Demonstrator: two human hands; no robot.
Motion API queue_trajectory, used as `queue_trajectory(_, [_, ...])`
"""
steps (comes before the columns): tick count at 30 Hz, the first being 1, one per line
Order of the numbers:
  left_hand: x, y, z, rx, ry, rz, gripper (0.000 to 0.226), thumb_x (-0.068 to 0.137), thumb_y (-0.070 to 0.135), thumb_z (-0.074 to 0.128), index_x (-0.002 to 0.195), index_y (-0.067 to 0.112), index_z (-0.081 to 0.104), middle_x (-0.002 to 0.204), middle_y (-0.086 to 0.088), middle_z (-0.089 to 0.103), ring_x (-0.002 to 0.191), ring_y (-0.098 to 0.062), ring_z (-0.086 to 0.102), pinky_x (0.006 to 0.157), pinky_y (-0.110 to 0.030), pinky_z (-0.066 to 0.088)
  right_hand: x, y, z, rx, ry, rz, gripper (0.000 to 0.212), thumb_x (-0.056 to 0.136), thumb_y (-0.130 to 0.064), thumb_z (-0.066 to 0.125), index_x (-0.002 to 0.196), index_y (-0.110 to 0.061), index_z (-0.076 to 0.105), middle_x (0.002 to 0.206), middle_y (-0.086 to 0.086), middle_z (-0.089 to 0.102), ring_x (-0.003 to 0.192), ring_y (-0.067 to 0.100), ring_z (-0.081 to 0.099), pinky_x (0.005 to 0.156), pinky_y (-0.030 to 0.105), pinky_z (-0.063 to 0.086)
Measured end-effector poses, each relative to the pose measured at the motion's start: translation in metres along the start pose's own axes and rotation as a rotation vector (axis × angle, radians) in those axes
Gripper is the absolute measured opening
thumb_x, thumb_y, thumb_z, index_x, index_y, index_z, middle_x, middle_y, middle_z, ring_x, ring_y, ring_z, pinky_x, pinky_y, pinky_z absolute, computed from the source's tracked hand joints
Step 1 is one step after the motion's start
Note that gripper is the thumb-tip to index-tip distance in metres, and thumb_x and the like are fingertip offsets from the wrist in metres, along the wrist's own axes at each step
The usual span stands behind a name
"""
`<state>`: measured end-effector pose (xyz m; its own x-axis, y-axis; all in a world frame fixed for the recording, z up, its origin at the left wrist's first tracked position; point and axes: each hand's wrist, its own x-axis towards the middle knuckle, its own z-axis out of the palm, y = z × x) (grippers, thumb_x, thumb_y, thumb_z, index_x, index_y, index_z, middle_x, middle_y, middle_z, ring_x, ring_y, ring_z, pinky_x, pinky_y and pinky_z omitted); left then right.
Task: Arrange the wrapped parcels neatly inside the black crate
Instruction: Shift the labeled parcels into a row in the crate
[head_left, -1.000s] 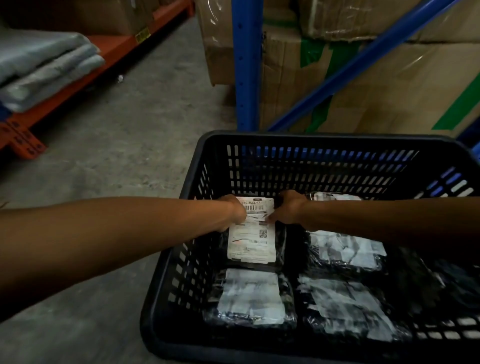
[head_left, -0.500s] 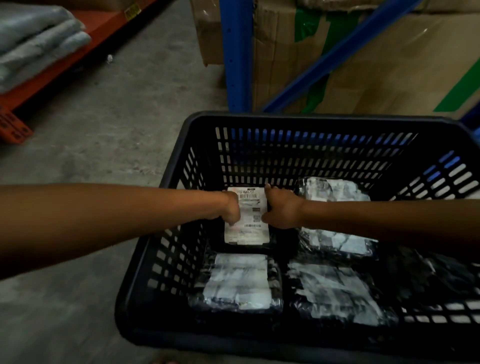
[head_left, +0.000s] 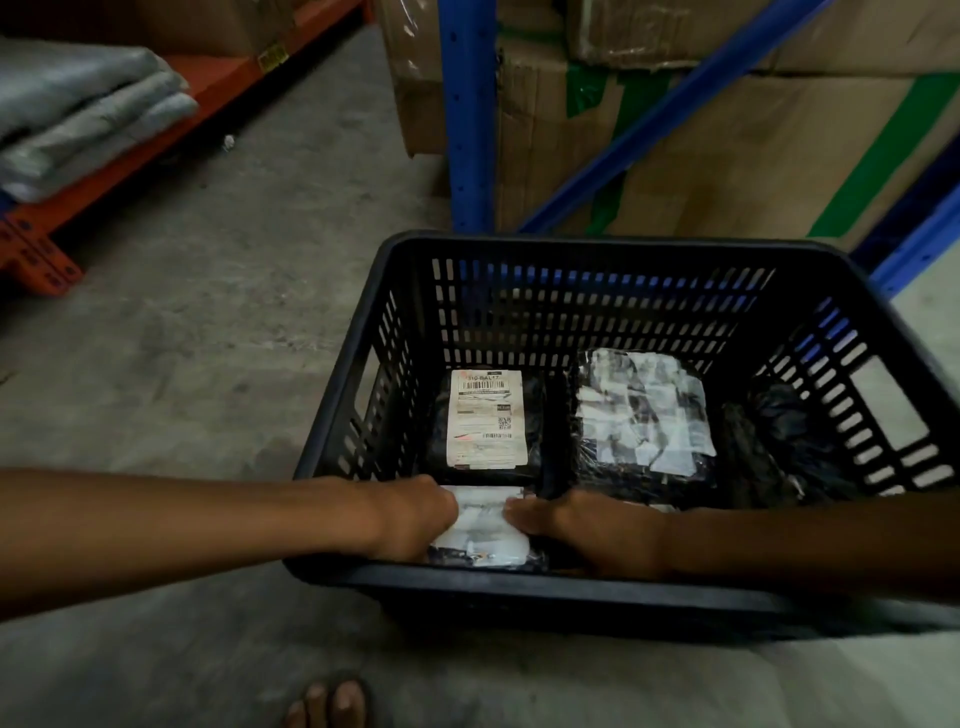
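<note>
The black crate stands on the concrete floor with slotted walls. Inside at the far left lies a black wrapped parcel with a white shipping label. To its right lies a second wrapped parcel with crinkled white paper under film. At the near left lies a third parcel. My left hand grips its left edge and my right hand presses on its right edge. Black wrapping fills the right side of the crate. My arms hide the near right of the crate.
A blue rack upright and diagonal brace stand behind the crate, with taped cardboard boxes stacked there. An orange shelf at the left holds folded grey bags. My toes show at the bottom.
Both hands have left the labelled parcel at the far left and pulled back to the near-left parcel, which they now hold by its sides. The view has tilted downward.
</note>
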<state>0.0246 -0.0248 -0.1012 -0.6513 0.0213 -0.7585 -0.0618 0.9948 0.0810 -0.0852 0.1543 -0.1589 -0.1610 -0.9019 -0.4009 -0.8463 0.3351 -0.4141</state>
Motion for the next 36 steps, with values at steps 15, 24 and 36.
queue_trajectory(15, [-0.015, -0.04, -0.052, -0.966, 0.373, -0.059, 0.02, 0.096, 0.011, 0.057, 0.108, 0.003, 0.069, 0.107, -0.01, 0.07, 0.101, -0.016, 0.059, 0.093, -0.028, 0.044, -0.004, 0.015, -0.077, 0.725, 0.18, 0.137, 0.039, 0.103, -0.039, 0.039, 0.124, -0.013, 0.059, 0.123, 0.009, 0.066, 0.113, 0.02, 0.063, 0.096, 0.034, 0.052])
queue_trajectory(24, [0.027, -0.058, -0.094, -1.244, 0.724, -0.162, 0.056, 0.077, 0.033, 0.079, 0.125, 0.018, 0.056, 0.115, -0.002, 0.07, 0.104, -0.022, 0.069, 0.089, -0.036, 0.057, 0.047, 0.039, -0.136, 1.214, 0.434, 0.54, 0.049, 0.105, -0.041, 0.029, 0.105, -0.008, 0.066, 0.084, 0.013, 0.065, 0.069, 0.025, 0.062, 0.06, 0.035, 0.055])
queue_trajectory(36, [0.118, -0.063, -0.078, -1.001, 0.485, -0.448, 0.051, 0.09, 0.014, 0.064, 0.138, 0.003, 0.05, 0.137, -0.013, 0.057, 0.123, -0.029, 0.057, 0.098, -0.031, 0.051, 0.11, 0.056, -0.086, 0.815, 0.342, 0.644, 0.064, 0.075, -0.018, 0.083, 0.126, -0.013, 0.046, 0.113, 0.006, 0.066, 0.097, 0.022, 0.068, 0.084, 0.039, 0.061])
